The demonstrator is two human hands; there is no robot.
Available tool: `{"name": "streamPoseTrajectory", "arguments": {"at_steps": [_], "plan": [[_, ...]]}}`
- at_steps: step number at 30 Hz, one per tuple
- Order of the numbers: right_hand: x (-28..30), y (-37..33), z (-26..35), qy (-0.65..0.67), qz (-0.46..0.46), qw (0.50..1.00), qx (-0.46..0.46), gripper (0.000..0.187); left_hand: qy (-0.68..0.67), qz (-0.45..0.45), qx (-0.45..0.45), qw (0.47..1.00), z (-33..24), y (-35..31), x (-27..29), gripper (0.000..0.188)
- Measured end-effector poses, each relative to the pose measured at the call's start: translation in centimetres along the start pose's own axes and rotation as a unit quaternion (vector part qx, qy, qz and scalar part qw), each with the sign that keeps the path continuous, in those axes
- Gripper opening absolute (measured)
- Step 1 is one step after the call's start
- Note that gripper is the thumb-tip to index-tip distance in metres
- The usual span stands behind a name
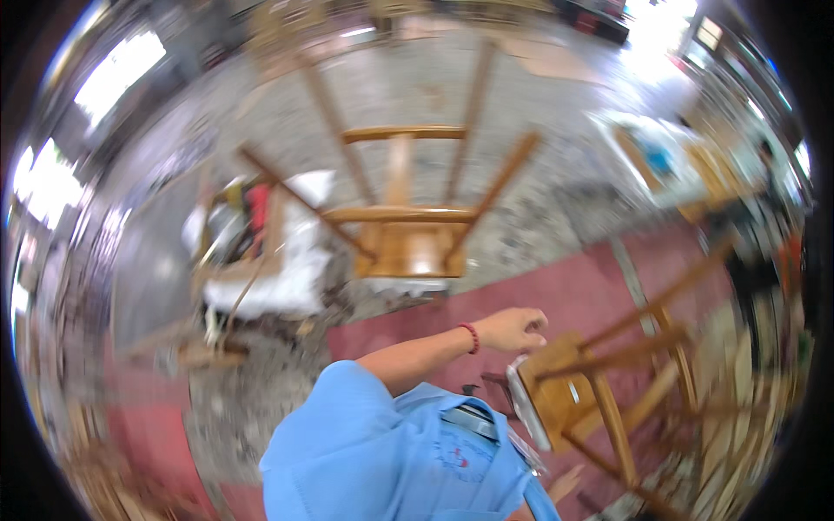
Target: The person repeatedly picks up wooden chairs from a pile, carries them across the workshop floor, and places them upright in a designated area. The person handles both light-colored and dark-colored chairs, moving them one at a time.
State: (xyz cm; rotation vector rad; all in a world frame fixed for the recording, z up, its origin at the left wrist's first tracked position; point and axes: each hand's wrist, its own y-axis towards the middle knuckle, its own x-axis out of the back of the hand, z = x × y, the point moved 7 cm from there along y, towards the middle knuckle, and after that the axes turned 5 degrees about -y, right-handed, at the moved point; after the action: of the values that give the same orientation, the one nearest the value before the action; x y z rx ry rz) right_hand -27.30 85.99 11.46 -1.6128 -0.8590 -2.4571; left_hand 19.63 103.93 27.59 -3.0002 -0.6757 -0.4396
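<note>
Stool [558,382] lies tilted, just right of the left grip [511,330]

The floor [573,156] is grey, worn and stained, and partly covered by red matting [408,334] in front and at the lower left. An upturned wooden stool [408,243] rests on the grey part, legs in the air, with something white beneath its seat. To its left lies crumpled white sheeting [261,300] under a shallow box. Flat tan sheets [547,56] lie farther back. A second wooden stool [565,386] is tipped over the red matting at the right; whether it touches the floor cannot be told.
</note>
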Motion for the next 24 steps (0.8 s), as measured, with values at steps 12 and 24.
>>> {"name": "streamPoseTrajectory", "arguments": {"at_steps": [12,24], "plan": [[-14.2,-1.7,12.0,0.039,0.553,0.831,-0.042,0.054,-0.003,-0.376,0.269,0.887,15.0,-27.0,13.1,0.027],[-5.6,-19.7,9.5,0.198,0.373,0.838,-0.346,0.036,-0.063,0.068,-0.02,0.995,13.2,2.4,-9.9,0.039]]}}
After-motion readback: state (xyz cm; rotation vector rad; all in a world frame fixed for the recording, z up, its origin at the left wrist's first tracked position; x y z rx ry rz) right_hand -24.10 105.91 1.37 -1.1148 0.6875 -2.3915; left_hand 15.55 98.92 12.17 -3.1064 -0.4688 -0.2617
